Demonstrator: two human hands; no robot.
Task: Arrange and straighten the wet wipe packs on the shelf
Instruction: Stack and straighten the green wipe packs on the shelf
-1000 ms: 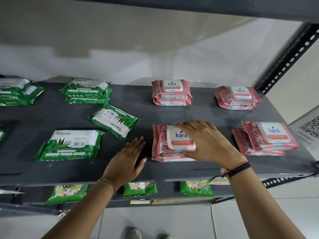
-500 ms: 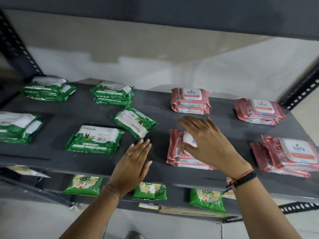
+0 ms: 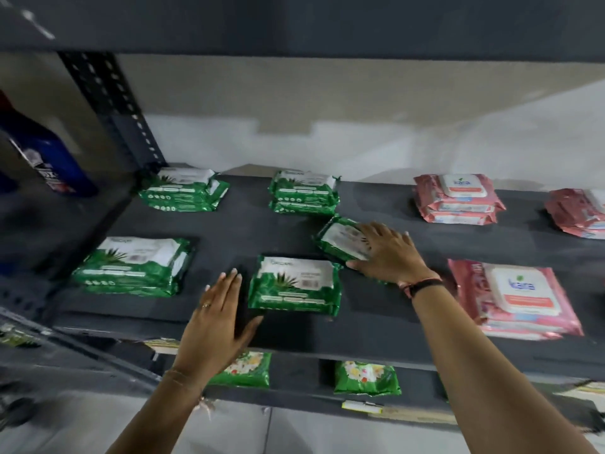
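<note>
On the dark grey shelf [image 3: 393, 332] lie green aloe wipe packs to the left and pink Kara packs to the right. My right hand [image 3: 388, 257] grips a tilted green pack [image 3: 339, 239] in mid-shelf, fingers over its top and thumb on its near edge. My left hand [image 3: 216, 319] is open and flat against the left side of a single front green pack [image 3: 294, 286]. Green stacks sit at the front left [image 3: 137, 267], back left [image 3: 183, 191] and back middle [image 3: 304, 191]. Pink stacks sit at the back [image 3: 458, 199], far right [image 3: 579, 211] and front right [image 3: 517, 296].
A perforated upright post [image 3: 114, 106] bounds the shelf at the left, with a blue bottle [image 3: 42, 152] beyond it. Another shelf board [image 3: 294, 24] hangs close overhead. The lower shelf holds green flowery packs [image 3: 366, 378].
The view has swung left. My right hand left the front pink pack and came onto the tilted green pack. My left hand moved up beside the front green pack.
</note>
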